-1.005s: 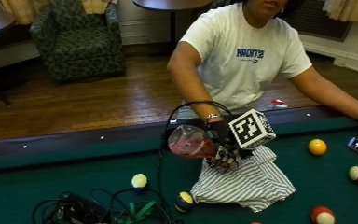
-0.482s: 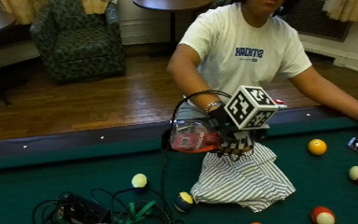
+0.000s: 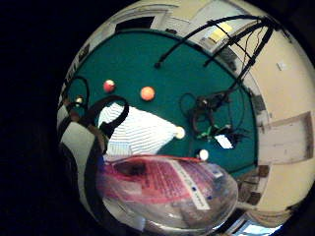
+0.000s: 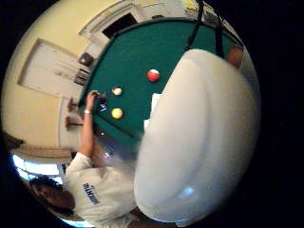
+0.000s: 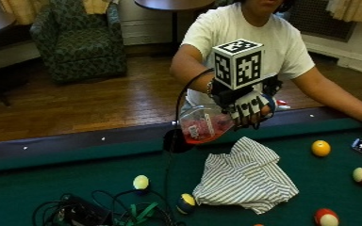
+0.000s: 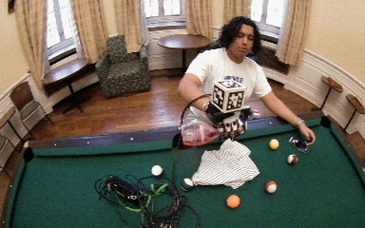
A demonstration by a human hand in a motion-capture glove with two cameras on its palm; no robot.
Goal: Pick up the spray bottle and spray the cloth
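Spray bottle (image 5: 204, 124) now lifted higher above striped cloth (image 5: 247, 176), grip (image 5: 251, 106) curled round its neck.

The spray bottle (image 5: 203, 126) carries a white and red label (image 5: 200, 129) with printing too small to read in the outside view; in the little finger side palm view the same label (image 3: 170, 183) shows lines of dark print on red and a white strip, none of it legible; the person's white T-shirt (image 4: 102, 194) bears a short dark blue word across the chest (image 4: 89, 194), its letters not clear enough to spell out; no other writing can be made out.
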